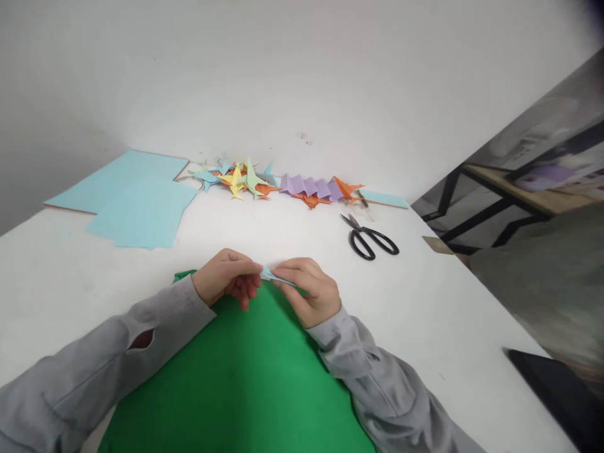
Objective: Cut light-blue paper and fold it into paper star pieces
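A small piece of folded light blue paper [268, 274] is held between my two hands, above the green cloth. My left hand [229, 277] pinches its left tip between thumb and forefinger, the other fingers curled below. On the other side, my right hand [309, 288] grips the right part of the paper, thumb below and fingers above. Much of the paper is hidden by my right fingers, so its full shape cannot be made out. The green cloth [240, 377] spreads under my hands toward me.
Light blue sheets [136, 217] lie at the back left. Several coloured folded paper figures [236, 179] line the wall, beside purple pleated paper [311, 187]. Black-handled scissors [368, 239] lie partly open at the right. A dark flat object [557, 390] sits by the right edge.
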Tool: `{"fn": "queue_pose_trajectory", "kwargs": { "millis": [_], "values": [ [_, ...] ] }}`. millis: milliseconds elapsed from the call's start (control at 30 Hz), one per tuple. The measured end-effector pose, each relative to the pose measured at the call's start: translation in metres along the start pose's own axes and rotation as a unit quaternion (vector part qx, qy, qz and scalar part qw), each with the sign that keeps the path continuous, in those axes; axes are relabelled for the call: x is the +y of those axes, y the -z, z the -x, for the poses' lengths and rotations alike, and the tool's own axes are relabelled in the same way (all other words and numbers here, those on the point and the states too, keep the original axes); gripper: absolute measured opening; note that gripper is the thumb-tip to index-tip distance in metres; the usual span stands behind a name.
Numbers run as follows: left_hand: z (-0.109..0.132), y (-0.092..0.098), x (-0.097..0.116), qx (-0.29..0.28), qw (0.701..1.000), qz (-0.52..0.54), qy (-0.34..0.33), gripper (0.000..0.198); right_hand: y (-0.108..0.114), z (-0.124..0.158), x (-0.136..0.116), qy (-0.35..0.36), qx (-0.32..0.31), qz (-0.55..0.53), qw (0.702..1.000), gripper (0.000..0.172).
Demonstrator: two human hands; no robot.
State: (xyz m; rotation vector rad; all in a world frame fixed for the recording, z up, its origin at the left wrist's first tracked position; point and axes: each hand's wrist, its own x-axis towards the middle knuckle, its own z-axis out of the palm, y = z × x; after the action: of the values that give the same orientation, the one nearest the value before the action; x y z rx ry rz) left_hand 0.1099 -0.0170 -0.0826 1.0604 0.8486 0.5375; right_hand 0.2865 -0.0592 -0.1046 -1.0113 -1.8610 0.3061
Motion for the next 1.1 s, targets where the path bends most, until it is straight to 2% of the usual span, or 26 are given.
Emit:
{"fn": "queue_pose_trajectory", "kwargs": {
  "millis": [67, 133, 200, 267, 433, 667, 1000, 1100],
  "values": [
    [-0.0004, -0.0005, 0.0007, 0.036, 0.999, 0.001, -0.040, 0.034, 0.0001, -0.0003, -0.0038, -0.058, -0.002, -0.042, 0.997, 0.014],
    [-0.0001, -0.0019, 0.0007, 0.058, 0.995, 0.005, -0.078, 0.033, -0.0008, 0.0003, -0.0075, -0.152, 0.005, -0.096, 0.984, 0.014],
    [0.0008, -0.0039, 0.0004, 0.054, 0.993, -0.002, -0.103, 0.028, -0.0024, 0.0013, -0.0100, -0.233, 0.006, -0.158, 0.959, 0.016],
    [0.0019, -0.0061, 0.0001, 0.041, 0.991, -0.023, -0.123, 0.025, -0.0041, 0.0019, -0.0107, -0.276, -0.001, -0.211, 0.938, 0.018],
    [0.0029, -0.0078, -0.0011, 0.032, 0.987, -0.073, -0.141, 0.022, -0.0068, 0.0013, -0.0082, -0.295, -0.018, -0.244, 0.924, 0.019],
    [0.0018, -0.0073, -0.0045, 0.040, 0.996, -0.019, -0.082, 0.027, -0.0075, -0.0004, -0.0083, -0.314, -0.031, -0.260, 0.912, 0.023],
    [0.0011, -0.0085, -0.0038, 0.050, 0.996, -0.026, -0.072, 0.049, -0.0075, -0.0035, -0.0082, -0.339, -0.028, -0.279, 0.898, 0.025],
    [0.0017, -0.0080, -0.0046, 0.068, 0.994, -0.019, -0.084, 0.048, -0.0076, -0.0034, -0.0069, -0.344, -0.025, -0.291, 0.893, 0.025]
  ]
}}
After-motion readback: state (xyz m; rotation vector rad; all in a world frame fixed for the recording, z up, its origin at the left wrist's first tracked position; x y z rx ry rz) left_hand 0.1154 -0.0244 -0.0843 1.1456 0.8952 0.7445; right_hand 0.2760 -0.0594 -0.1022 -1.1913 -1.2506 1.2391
